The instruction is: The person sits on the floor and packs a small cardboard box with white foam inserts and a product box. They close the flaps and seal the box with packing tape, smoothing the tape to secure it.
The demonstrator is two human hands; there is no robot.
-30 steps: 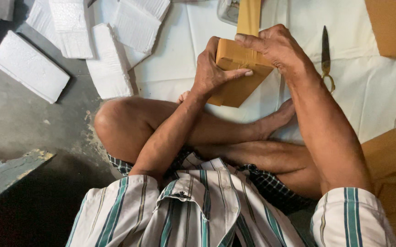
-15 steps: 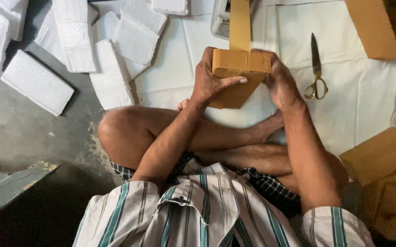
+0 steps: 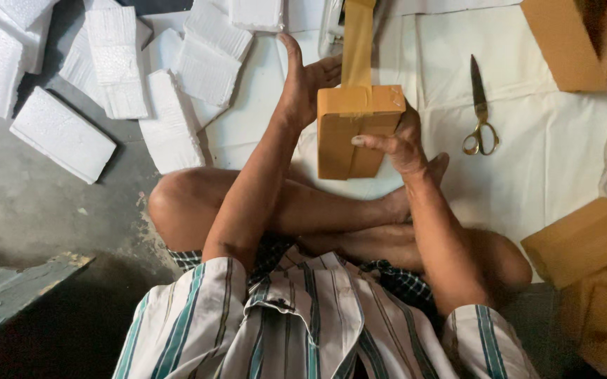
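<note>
I sit cross-legged on the floor with a small brown cardboard box [image 3: 349, 137] held upright in front of me. My right hand [image 3: 398, 144] grips its right side, with the thumb across the front. My left hand [image 3: 303, 81] rests flat against the box's left side, fingers spread and pointing up. A strip of brown tape [image 3: 357, 42] runs from the top of the box up to a tape dispenser [image 3: 331, 28] at the top edge of the view.
Several white foam blocks [image 3: 117, 60] lie scattered at the upper left. Gold-handled scissors [image 3: 480, 109] lie on the white cloth [image 3: 549, 140] to the right. Open brown cartons [image 3: 584, 42] stand at upper right, and more brown boxes [image 3: 587, 242] are stacked at lower right.
The box has been turned upright and raised. My left hand has come off its front and opened flat against its left side. My right hand has shifted down the right side.
</note>
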